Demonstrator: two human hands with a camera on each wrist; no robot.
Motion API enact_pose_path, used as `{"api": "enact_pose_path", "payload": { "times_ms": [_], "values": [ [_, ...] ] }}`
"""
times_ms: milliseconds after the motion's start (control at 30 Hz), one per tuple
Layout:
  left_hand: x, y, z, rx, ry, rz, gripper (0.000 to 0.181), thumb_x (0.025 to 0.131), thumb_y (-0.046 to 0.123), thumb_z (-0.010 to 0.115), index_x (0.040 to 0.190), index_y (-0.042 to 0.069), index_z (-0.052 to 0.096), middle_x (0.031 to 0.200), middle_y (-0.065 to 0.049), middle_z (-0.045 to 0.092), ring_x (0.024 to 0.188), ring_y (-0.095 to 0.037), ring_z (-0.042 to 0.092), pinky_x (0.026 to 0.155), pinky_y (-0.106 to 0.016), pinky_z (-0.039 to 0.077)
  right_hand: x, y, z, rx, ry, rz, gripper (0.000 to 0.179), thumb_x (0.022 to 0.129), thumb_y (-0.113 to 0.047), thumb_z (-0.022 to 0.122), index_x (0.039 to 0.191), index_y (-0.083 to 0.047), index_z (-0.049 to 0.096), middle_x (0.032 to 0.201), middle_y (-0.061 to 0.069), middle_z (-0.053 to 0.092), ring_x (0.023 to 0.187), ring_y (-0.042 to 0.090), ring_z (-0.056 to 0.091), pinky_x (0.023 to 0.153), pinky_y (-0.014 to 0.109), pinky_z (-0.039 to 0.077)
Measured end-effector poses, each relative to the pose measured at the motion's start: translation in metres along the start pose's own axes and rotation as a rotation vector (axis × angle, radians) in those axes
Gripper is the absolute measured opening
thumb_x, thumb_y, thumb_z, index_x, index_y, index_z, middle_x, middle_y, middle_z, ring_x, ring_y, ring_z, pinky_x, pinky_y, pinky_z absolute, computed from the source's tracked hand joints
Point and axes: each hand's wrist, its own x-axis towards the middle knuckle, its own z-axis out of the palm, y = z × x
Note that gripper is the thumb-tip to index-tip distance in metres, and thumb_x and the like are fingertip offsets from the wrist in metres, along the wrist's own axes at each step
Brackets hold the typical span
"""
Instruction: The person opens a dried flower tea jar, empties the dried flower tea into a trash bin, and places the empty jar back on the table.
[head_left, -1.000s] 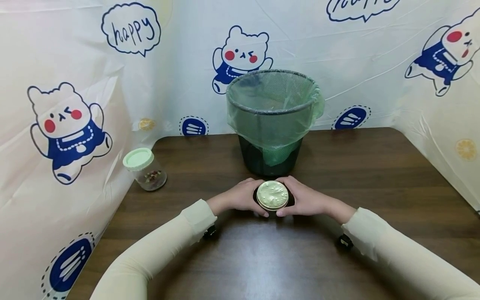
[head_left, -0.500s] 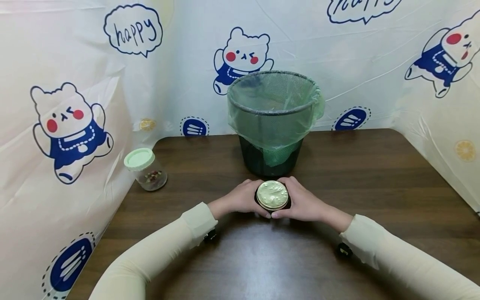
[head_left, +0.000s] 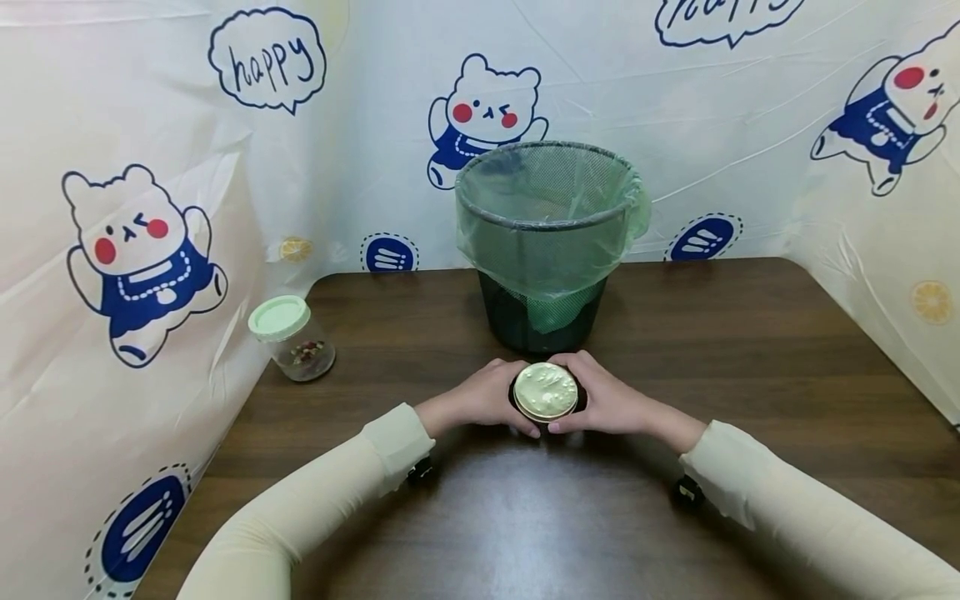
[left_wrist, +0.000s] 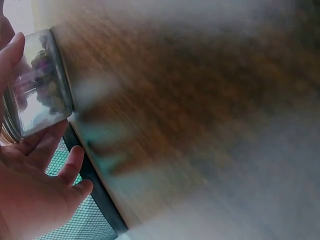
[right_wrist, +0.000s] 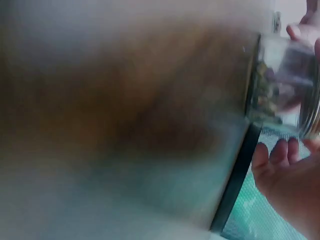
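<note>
A clear jar (left_wrist: 44, 82) with a gold-coloured lid (head_left: 546, 390) stands in the middle, between both hands in the head view. Dark, dried, bud-like pieces lie at its bottom in the wrist views. My left hand (head_left: 489, 397) grips it from the left, thumb on the near side. From the right my right hand (head_left: 613, 402) curls round it, its thumb close to the left thumb. Some fingers of each hand stay off the jar, lower in the wrist views. In the head view the hands hide most of the jar's sides.
Just behind the jar stands a black mesh bin (head_left: 543, 321) with a green plastic liner (head_left: 540, 258). Another jar (head_left: 302, 354), with a pale green lid (head_left: 278, 317), is at the left edge of the brown wooden table (head_left: 750, 350). Printed curtains (head_left: 360, 125) surround the table.
The right hand turned slightly, its thumb sliding left along the jar's near side and then a little back. The left hand and the jar stay almost in place.
</note>
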Motion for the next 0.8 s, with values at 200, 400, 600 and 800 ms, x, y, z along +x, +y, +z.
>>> {"api": "enact_pose_path", "payload": {
  "times_ms": [200,400,600,800],
  "values": [
    [-0.0004,0.0013,-0.0016,-0.021,-0.022,0.017,0.075,0.058,0.040,0.094,0.120,0.016,0.059,0.106,0.012,0.062,0.098,-0.012,0.049,0.083,-0.026,0.043,0.0037,0.0047,-0.0070,0.017,-0.068,-0.009,0.084,0.068,-0.037,0.088,0.137,-0.014,0.047,0.120,0.001,0.047,0.109,0.016,0.043,0.093,0.041,0.041],
    [0.0004,0.0014,-0.0008,-0.017,-0.029,0.004,0.076,0.059,0.039,0.094,0.121,0.015,0.058,0.108,0.011,0.062,0.100,-0.012,0.049,0.084,-0.026,0.044,0.0041,0.0065,-0.0093,0.009,-0.089,-0.009,0.087,0.070,-0.038,0.087,0.140,-0.012,0.044,0.120,0.002,0.046,0.110,0.016,0.044,0.092,0.042,0.042],
    [0.0009,0.0016,-0.0002,-0.021,-0.022,0.000,0.077,0.059,0.040,0.093,0.122,0.015,0.058,0.109,0.010,0.062,0.099,-0.013,0.049,0.084,-0.026,0.044,0.0011,0.0029,-0.0113,-0.014,-0.070,-0.002,0.093,0.070,-0.040,0.086,0.142,-0.004,0.040,0.122,0.006,0.045,0.111,0.019,0.044,0.094,0.043,0.041],
    [0.0011,0.0043,-0.0007,-0.068,0.034,0.007,0.079,0.060,0.039,0.093,0.126,0.014,0.056,0.112,0.008,0.061,0.102,-0.013,0.052,0.089,-0.028,0.044,-0.0013,-0.0016,-0.0115,-0.008,-0.021,0.010,0.092,0.070,-0.041,0.086,0.141,-0.004,0.040,0.125,0.007,0.044,0.113,0.020,0.042,0.094,0.044,0.041]
  ]
}}
